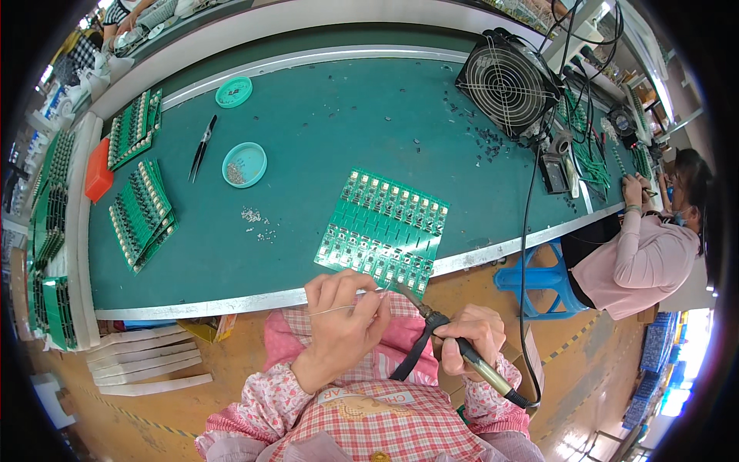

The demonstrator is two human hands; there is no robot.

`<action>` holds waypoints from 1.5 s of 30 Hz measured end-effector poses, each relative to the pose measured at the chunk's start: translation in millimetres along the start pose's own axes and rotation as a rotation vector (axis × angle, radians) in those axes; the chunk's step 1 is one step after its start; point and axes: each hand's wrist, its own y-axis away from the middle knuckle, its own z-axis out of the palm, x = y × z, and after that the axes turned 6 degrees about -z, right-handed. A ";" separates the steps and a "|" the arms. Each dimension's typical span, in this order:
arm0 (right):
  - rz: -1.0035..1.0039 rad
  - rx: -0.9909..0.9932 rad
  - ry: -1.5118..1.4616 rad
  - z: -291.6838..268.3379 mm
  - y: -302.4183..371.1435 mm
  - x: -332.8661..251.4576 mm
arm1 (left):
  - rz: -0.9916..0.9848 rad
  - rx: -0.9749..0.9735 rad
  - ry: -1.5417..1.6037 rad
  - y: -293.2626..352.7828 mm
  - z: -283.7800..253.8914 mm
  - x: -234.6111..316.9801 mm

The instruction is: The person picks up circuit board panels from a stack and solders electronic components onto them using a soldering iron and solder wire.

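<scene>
A green circuit board panel point(382, 223) with rows of small parts lies at the table's front edge. My right hand point(473, 336) is closed around a soldering iron point(483, 368), its tip at the panel's near row. Whether the tip touches the board I cannot tell. A thin silver solder wire point(332, 309) runs through the pinched fingers of my left hand point(346, 319), which is just left of the iron's tip. A black strap point(413, 356) hangs by the iron's front end.
Tweezers point(202, 148) lie near a round dish point(264, 158) and loose small parts point(256, 222). Circuit board stacks point(144, 212) and a red box point(98, 171) are left. A black fan point(508, 81) stands back right, the iron's cable point(528, 231) beside it. A co-worker point(654, 250) sits at right.
</scene>
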 end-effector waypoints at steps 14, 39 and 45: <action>-0.107 -0.232 0.155 -4.5 -6.2 -8.1 | 0.031 0.004 0.031 0.6 0.7 -6.1; 0.550 0.522 0.103 -29.5 21.9 9.0 | 0.025 -0.058 -0.098 -12.9 0.8 8.0; 0.592 0.744 0.234 -72.4 20.7 34.6 | 0.122 -0.115 -0.093 -25.8 5.2 10.9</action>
